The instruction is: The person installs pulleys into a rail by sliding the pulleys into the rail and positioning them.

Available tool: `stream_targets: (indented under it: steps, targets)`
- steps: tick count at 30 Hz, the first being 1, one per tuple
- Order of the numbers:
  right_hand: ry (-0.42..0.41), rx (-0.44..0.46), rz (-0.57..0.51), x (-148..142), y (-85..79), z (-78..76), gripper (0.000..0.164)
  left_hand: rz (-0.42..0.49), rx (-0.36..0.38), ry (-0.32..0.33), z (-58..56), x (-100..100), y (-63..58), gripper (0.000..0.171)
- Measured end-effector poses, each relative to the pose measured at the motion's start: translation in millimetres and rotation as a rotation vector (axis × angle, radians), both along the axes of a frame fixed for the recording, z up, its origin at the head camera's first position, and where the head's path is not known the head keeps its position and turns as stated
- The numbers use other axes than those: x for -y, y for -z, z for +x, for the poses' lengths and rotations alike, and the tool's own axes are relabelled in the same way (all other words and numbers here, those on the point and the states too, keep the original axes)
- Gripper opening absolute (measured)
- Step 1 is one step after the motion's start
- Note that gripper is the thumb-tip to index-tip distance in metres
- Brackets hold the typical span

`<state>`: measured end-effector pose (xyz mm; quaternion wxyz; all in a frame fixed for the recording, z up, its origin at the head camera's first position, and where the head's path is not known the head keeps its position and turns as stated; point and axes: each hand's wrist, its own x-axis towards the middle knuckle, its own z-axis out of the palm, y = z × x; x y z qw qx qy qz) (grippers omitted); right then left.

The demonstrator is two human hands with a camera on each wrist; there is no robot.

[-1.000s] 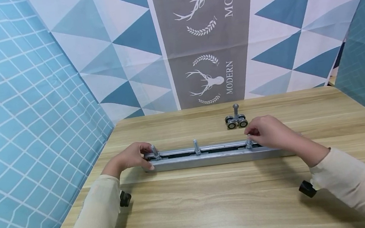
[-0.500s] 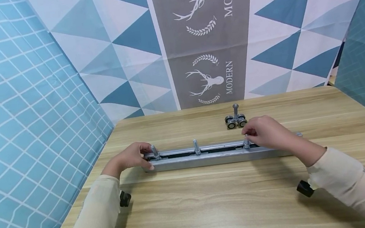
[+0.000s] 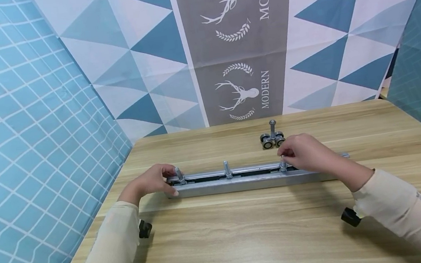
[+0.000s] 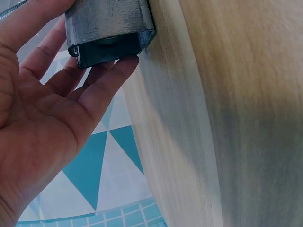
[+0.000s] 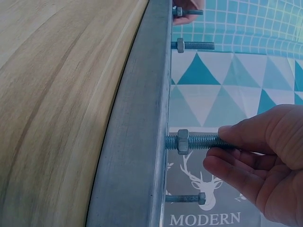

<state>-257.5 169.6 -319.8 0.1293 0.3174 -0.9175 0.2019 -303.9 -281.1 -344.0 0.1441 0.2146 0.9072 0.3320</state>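
A slotted metal track (image 3: pixel 240 184) lies across the table, with three threaded bolts carrying nuts standing up from its slot. My left hand (image 3: pixel 149 183) grips the track's left end, thumb on the front wall and fingers behind. In the left wrist view, fingertips (image 4: pixel 128 64) touch the hollow track end (image 4: pixel 111 35). The left bolt (image 3: pixel 179 173) leans beside that hand; the middle bolt (image 3: pixel 227 169) is upright. Thumb and fingers of my right hand (image 3: pixel 307 151) pinch the tip of the right bolt (image 5: pixel 199 142). What sits inside the track under the bolts is mostly hidden.
Behind the track, near my right hand, a loose four-wheeled roller (image 3: pixel 273 137) stands on the wooden table (image 3: pixel 239 233) with its bolt upward. Patterned cloth (image 3: pixel 236 49) hangs behind the table, and blue gridded cloth (image 3: pixel 28 127) at the left.
My right hand has moved slightly left along the track, and the right bolt has shifted left with it. My left hand keeps its place on the track's end.
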Motion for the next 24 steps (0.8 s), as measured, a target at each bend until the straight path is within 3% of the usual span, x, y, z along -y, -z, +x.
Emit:
stream_targets:
  steps: [24]
  targets:
    - [0.001,-0.006,0.006,3.6,1.9,-1.7,0.007,-0.02,-0.001,-0.018,0.9,-0.7,-0.5,0.04]
